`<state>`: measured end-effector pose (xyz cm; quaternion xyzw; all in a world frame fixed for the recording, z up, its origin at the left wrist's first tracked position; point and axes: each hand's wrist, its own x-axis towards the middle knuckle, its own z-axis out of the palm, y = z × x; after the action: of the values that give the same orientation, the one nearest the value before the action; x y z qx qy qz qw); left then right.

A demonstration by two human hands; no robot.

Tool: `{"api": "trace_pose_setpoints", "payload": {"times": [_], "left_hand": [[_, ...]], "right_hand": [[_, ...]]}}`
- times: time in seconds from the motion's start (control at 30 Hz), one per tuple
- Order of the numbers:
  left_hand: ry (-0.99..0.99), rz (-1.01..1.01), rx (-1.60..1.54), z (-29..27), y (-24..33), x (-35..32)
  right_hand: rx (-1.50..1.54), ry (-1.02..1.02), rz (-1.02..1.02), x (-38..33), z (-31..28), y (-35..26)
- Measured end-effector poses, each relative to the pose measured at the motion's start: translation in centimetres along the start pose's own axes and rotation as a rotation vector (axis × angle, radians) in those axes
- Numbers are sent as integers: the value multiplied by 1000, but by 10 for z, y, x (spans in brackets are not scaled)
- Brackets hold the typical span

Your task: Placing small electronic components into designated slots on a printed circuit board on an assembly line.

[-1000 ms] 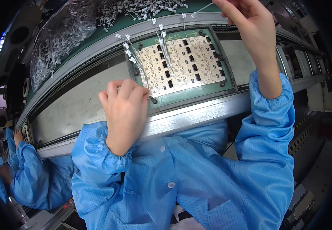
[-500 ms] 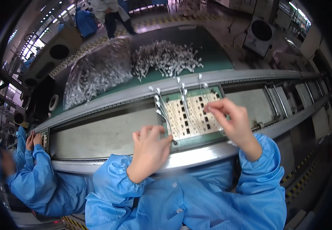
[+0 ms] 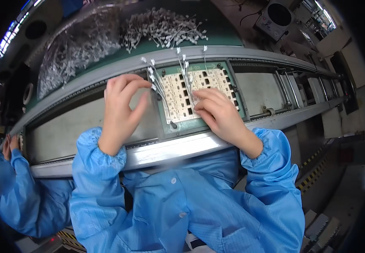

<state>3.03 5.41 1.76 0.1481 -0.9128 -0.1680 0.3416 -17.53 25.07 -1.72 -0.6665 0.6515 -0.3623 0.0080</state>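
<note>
A cream circuit board panel [image 3: 175, 99] with rows of black parts sits in a green carrier [image 3: 199, 122] on the conveyor. Thin wires with white connectors stand up from it: one bunch [image 3: 159, 89] along its left edge, another [image 3: 186, 69] near its middle. At the left bunch, my left hand [image 3: 121, 107] is open, thumb and index finger apart, the index fingertip close to the connectors. My right hand [image 3: 222, 114] lies low over the panel's middle, fingers and thumb drawn together beside the middle wires. What its fingertips hold, if anything, is hidden.
Beyond the far rail lie a heap of white-ended wires [image 3: 161, 29] and a clear plastic bag [image 3: 79, 48] of the same on a green surface. The near metal rail [image 3: 178, 152] runs before me. Another person's hands [image 3: 12, 145] are at the far left.
My left hand has risen from the panel's lower left corner to the left wires. My right hand has moved left, from the panel's right side to its middle. The view has shifted.
</note>
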Motion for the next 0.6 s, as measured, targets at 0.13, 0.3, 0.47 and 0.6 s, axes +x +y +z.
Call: {"api": "trace_pose_setpoints", "payload": {"times": [0.13,0.3,0.47,0.6], "left_hand": [[7,-27,-38,9,-7,-6],[12,-30,-63,13,-2,-14],[21,-17,-48,12,1,-17],[12,-16,-45,12,1,-17]], "right_hand": [[-28,-35,75,1,-1,-3],[-182,-72,55,0,-3,-5],[-180,-78,56,-4,-4,-9],[-191,-87,62,-4,-5,-9]]}}
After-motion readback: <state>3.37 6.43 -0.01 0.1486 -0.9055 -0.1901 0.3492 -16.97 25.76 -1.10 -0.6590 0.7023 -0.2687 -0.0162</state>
